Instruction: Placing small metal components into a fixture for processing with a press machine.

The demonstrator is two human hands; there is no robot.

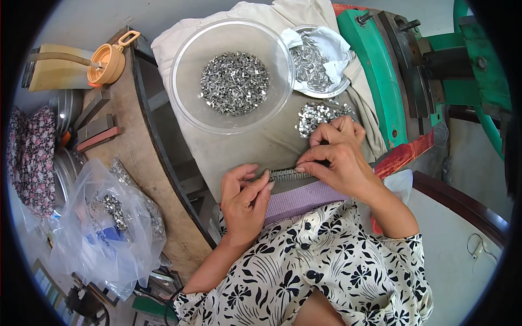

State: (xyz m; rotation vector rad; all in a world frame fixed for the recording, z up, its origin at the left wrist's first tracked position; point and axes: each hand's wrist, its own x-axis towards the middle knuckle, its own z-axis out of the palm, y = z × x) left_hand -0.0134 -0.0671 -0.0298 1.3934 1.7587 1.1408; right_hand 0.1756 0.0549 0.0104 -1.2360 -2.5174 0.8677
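Close to my body, a narrow dark strip with a row of small metal pins point(288, 174) spans the gap between my hands. Thumb and fingers of my left hand point(244, 198) pinch its left end. At the opposite end, my right hand point(340, 157) grips the strip between thumb and forefinger, its other fingers curled above. Just beyond the right hand lies a loose pile of small shiny metal pieces point(315, 117), partly covered by its fingers. Both hands are over a beige cloth point(217, 149), with a purple textured cloth point(299, 201) across my lap side.
A large clear plastic bowl point(182, 103) holds many small metal parts. Beside it stands a metal bowl point(340, 88) lined with white material, containing thin metal pieces. Green machinery point(361, 70) rises at the right. On the left, a wooden table point(144, 141) carries a clear plastic bag point(81, 239) and an orange container point(111, 62).
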